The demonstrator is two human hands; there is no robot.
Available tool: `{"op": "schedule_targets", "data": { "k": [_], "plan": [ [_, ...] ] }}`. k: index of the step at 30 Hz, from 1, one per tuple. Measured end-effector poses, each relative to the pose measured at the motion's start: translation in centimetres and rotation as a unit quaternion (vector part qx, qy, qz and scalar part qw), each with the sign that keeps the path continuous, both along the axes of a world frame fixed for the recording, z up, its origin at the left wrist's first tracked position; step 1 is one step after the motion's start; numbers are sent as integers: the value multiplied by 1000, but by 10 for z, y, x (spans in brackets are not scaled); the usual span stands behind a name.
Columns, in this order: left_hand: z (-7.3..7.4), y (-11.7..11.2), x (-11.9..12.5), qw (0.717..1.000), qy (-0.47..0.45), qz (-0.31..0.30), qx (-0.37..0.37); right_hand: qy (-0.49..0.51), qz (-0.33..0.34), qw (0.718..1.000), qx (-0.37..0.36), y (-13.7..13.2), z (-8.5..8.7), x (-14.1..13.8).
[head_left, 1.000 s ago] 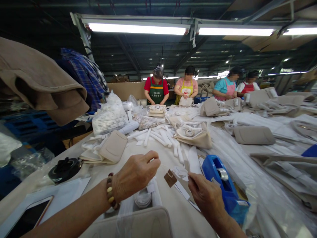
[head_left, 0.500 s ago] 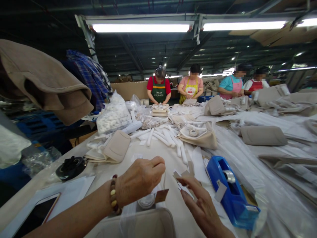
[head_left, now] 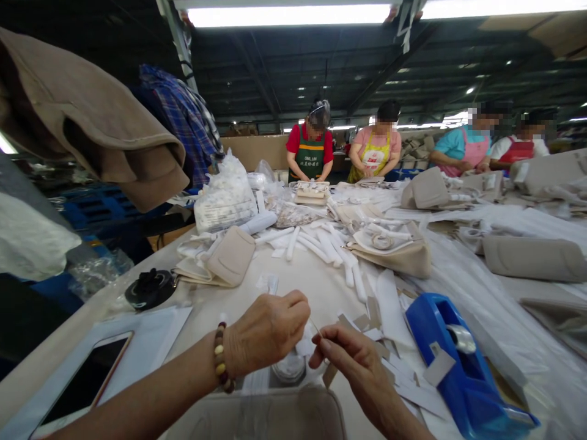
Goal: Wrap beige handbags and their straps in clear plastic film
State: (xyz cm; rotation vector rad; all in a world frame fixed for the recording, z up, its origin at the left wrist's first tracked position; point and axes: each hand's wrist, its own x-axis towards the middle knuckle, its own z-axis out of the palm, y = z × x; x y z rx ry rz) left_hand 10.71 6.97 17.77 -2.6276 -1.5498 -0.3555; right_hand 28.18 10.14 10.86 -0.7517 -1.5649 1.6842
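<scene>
My left hand (head_left: 266,330), with a bead bracelet on its wrist, is closed in a pinch on a thin string. My right hand (head_left: 353,360) is also pinched, its fingertips meeting the left hand's at the string; a small brown tag (head_left: 329,374) hangs just below it. Under both hands lies a beige padded piece (head_left: 266,415) wrapped in clear film, with a round part (head_left: 288,368) on it. A blue tape dispenser (head_left: 463,366) stands to the right of my right hand. Loose paper strips and tags (head_left: 389,360) lie between them.
A phone (head_left: 87,379) lies on white paper at the left, near a black round part (head_left: 150,287). Beige visors (head_left: 227,256), white rolls (head_left: 321,244) and a bag of white parts (head_left: 224,198) cover the table. Several people (head_left: 309,143) in aprons work at the far end. Clothes (head_left: 92,116) hang left.
My right hand left the paper strips near the dispenser and moved left to meet my left hand. The brown tag went from between the hands to under them. The camera tilted down.
</scene>
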Motion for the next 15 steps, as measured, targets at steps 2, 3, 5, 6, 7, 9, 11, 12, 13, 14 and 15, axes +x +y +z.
{"op": "schedule_targets", "data": {
  "k": [2, 3, 5, 6, 7, 9, 11, 12, 13, 14, 15],
  "plan": [
    [-6, 3, -4, 1000, -16, -2, 3, -13, 1, 1000, 3, 3, -3, 0],
    [-9, 4, -6, 1000, -27, -4, 3, -18, 0, 1000, 6, 5, -4, 0],
    [-14, 7, -11, 998, -55, -6, -1, -26, 2, 1000, 8, 9, -7, -1],
    [-16, 8, -13, 997, -72, -7, -6, -31, 8, 999, 4, 11, -8, -2],
    [-18, 9, -15, 996, -88, -6, -12, -37, 15, 999, -3, 12, -9, -4],
    [-23, 10, -19, 992, -121, -2, -20, -47, 27, 998, -20, 15, -11, -7],
    [-28, 10, -22, 990, -142, 4, -21, -59, 26, 997, -34, 16, -13, -10],
    [-31, 9, -23, 989, -145, 5, -18, -66, 21, 997, -38, 17, -14, -12],
    [-33, 9, -25, 990, -141, 6, -14, -75, 15, 996, -42, 18, -15, -14],
    [-36, 8, -26, 991, -133, 6, -7, -85, 10, 995, -45, 18, -16, -16],
    [-38, 7, -28, 993, -121, 5, 2, -94, 6, 994, -46, 19, -16, -18]
  ]
}}
